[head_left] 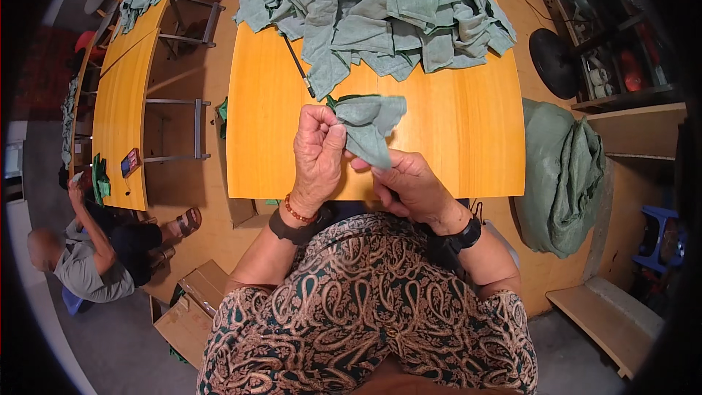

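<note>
Pinching one green cloth piece (365,118) by its gathered edge above the counter (468,132), the left hand's (319,150) fingers share it with the right hand's (417,183), closed on its lower tip; one item appears underway, the far heap (409,7) seems outstanding, and completed pieces cannot be distinguished.

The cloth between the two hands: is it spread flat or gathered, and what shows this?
Gathered: the cloth is pinched in the left hand, and folds run across it.

The view's upper edge is cutting off the cloth pile (398,18); the left hand (319,150) is partly hiding the held cloth (368,121).
</note>
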### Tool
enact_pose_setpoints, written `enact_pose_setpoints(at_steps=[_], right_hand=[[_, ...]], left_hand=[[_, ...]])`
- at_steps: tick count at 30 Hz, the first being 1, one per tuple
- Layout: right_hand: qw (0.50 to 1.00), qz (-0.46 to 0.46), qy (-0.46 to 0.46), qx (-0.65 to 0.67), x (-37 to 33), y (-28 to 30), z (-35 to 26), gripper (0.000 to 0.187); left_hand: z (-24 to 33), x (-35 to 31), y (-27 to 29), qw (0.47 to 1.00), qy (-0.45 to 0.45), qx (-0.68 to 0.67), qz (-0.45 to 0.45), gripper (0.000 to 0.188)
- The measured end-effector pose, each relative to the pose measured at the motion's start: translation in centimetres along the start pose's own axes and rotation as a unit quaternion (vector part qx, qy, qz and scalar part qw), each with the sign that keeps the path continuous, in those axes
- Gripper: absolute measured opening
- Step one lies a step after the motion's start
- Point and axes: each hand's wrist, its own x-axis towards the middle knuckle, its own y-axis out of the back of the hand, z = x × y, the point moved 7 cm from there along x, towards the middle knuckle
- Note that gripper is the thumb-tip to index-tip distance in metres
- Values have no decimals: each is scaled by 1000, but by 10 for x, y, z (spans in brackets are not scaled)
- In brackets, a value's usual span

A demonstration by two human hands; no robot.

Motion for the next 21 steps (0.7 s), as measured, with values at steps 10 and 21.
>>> enact_pose_setpoints(at_steps=[10,21], right_hand=[[996,-25,-39,-74,-18,1,-1,29],[998,-14,-34,-46,-16,-1,2,29]], left_hand=[[4,10,27,994,11,-41,101,7],[6,7,31,999,-17,-16,28,9]])
